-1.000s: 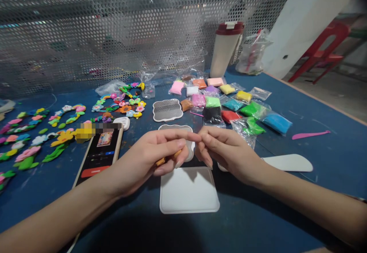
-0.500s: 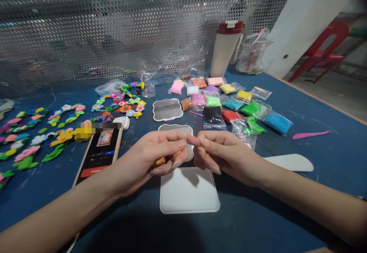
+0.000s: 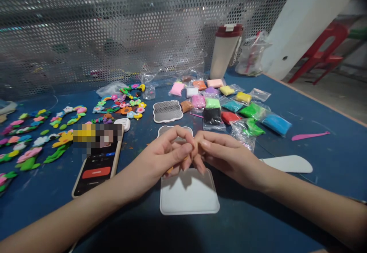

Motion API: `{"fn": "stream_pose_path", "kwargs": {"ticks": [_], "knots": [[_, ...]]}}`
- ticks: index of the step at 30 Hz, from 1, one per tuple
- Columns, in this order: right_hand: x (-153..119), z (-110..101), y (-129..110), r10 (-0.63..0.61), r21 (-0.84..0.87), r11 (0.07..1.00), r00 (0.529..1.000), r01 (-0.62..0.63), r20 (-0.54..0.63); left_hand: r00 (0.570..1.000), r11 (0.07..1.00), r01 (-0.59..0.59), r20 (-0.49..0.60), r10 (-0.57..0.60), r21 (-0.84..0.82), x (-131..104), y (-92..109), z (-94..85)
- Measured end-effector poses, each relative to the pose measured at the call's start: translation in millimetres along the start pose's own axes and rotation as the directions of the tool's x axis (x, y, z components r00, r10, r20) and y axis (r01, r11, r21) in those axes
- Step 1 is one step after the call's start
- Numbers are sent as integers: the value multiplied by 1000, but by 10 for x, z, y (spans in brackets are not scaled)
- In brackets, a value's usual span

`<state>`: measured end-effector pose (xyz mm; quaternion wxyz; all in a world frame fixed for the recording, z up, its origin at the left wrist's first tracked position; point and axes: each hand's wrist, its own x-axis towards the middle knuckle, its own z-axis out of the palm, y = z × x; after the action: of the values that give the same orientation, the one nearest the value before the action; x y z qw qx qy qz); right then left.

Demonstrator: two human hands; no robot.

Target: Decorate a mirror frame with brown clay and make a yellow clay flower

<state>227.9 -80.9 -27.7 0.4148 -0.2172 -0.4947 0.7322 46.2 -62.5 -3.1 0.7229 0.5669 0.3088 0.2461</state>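
My left hand (image 3: 172, 151) is closed, its thumb and fingers curled round a piece of orange clay (image 3: 169, 170) that shows only as a small edge below the fingers. My right hand (image 3: 222, 151) is closed in a pinch right against the left fingertips. Whatever lies between its thumb and finger is hidden or too small to name. Both hands hover over the upper edge of a white rectangular board (image 3: 189, 199). Behind them, partly covered, is a wavy-edged mirror (image 3: 168, 129); a second such mirror (image 3: 168, 111) lies farther back.
Bagged coloured clay (image 3: 212, 116) spreads across the back centre and right. A phone (image 3: 96, 174) and clay flower pieces (image 3: 30, 154) lie left. At right are a white spatula (image 3: 289, 164) and a pink tool (image 3: 311, 135). A tumbler (image 3: 225, 52) stands by the perforated metal screen (image 3: 114, 27).
My left hand has shifted slightly right, its fingers now bent rather than stretched toward the right hand. The hands are closer together, and less of the orange clay shows.
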Motion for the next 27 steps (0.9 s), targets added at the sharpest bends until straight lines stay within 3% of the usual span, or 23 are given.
{"fn": "stream_pose_path", "kwargs": {"ticks": [5, 9, 12, 14, 16, 20, 27], "knots": [[8, 24, -14, -17, -123, 992, 1000, 18, 5, 1000, 1000, 9, 4, -9, -16, 7, 32, 4], [-19, 79, -17, -120, -368, 927, 986, 71, -112, 997, 999, 29, -70, -32, -31, 4, 92, 35], [-58, 118, 18, -384, -728, 669, 907, 147, -170, 989, 998, 56, -131, -61, -41, -9, 114, 45], [-75, 130, 44, -505, -865, 465, 859, 188, -85, 990, 995, 59, -127, -69, -74, -18, 120, 43], [-79, 130, 59, -542, -902, 369, 840, 223, -14, 992, 994, 68, -99, -77, -90, -25, 123, 38], [-73, 116, 58, -526, -904, 387, 849, 183, -53, 993, 994, 98, -55, -100, -37, -23, 126, 21], [-89, 113, 50, -503, -921, 364, 862, 138, -69, 996, 995, 60, -72, -55, 78, 3, 89, -11]]}}
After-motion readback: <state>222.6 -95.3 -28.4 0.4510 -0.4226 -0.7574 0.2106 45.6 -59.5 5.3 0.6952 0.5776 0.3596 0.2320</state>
